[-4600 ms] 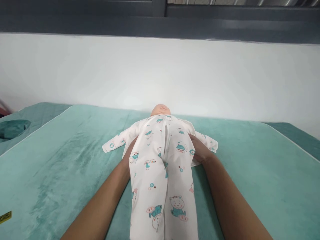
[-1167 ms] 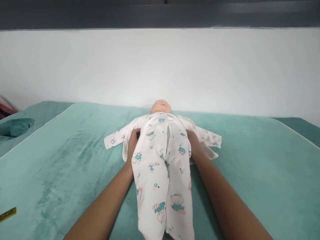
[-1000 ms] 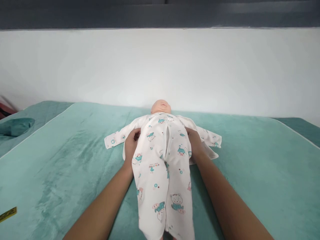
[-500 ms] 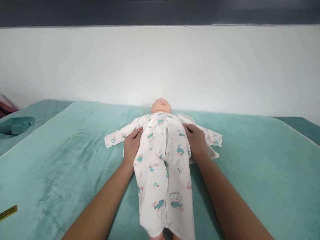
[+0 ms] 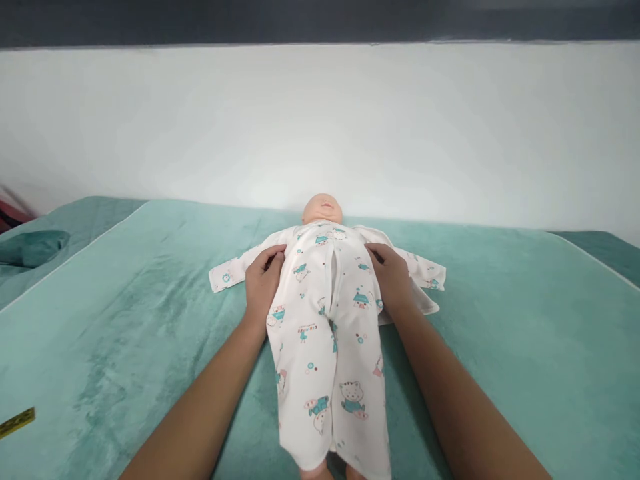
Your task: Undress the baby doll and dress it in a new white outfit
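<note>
A doll [image 5: 322, 209] lies on its back, head toward the wall, its feet just showing at the bottom edge of the view. It wears a white long-sleeved baby shirt [image 5: 425, 270] with both sleeves spread outward. White baby pants [image 5: 307, 347] with a cartoon print reach from its chest down to the ankles, with a slit along the middle. My left hand [image 5: 264, 283] is at the left side of the pants near the top, thumb and fingers pinched on the edge. At the right side my right hand [image 5: 393, 277] grips the opposite edge the same way. Some fingertips are hidden.
The doll lies on a green plush sheet [image 5: 150, 300] that covers the bed. A white wall [image 5: 320, 120] stands behind its head. A yellow strip [image 5: 17, 423] lies at the lower left, and bunched green fabric [image 5: 35, 248] at the far left.
My left fingers have shifted slightly at the pants' edge. The whole view has moved up a little; otherwise the doll, clothes and my right hand stay as they were.
</note>
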{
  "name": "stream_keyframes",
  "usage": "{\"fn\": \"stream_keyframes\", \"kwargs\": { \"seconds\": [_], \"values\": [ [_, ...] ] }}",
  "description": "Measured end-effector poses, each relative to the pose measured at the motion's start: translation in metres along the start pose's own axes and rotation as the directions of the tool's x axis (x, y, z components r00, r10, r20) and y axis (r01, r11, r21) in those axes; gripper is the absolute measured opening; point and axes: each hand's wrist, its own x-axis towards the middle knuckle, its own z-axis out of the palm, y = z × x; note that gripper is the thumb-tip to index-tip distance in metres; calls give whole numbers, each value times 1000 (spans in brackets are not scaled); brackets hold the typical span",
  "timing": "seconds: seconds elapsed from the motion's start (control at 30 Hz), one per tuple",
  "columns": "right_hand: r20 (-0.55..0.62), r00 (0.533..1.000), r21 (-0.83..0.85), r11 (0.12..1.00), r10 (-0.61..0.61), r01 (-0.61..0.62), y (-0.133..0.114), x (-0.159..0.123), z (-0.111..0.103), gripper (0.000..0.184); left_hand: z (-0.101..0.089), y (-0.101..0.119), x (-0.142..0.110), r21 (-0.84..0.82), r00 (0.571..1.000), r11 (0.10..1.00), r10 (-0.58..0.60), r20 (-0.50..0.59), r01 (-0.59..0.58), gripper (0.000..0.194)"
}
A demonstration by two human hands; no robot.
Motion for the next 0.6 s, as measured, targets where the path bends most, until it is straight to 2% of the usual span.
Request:
{"fn": "stream_keyframes", "kwargs": {
  "seconds": [0.17,0.27,0.33,0.43,0.5,0.6],
  "values": [
    [0,1000,6,1000,9,-9,-8,-2,-4,28,-2,1,1,18,999,999,27,33,-28,24],
    [-47,994,16,995,-101,101,-30,-21,-14,25,-4,-1,4,25,998,999,47,29,-48,24],
    [-15,972,2,972,-237,237,-49,-49,-24,21,-5,-3,6,22,997,998,60,44,-61,25],
    [204,912,10,932,-357,363,-69,-110,-38,13,-6,-5,4,11,994,997,77,77,-78,26],
    [306,871,20,918,-383,397,-71,-154,-44,16,-8,-5,-3,2,990,995,99,100,-100,26],
    [380,822,-50,879,-423,475,-63,-204,-48,27,-17,-5,-28,13,984,988,155,89,-157,24]
  ]
}}
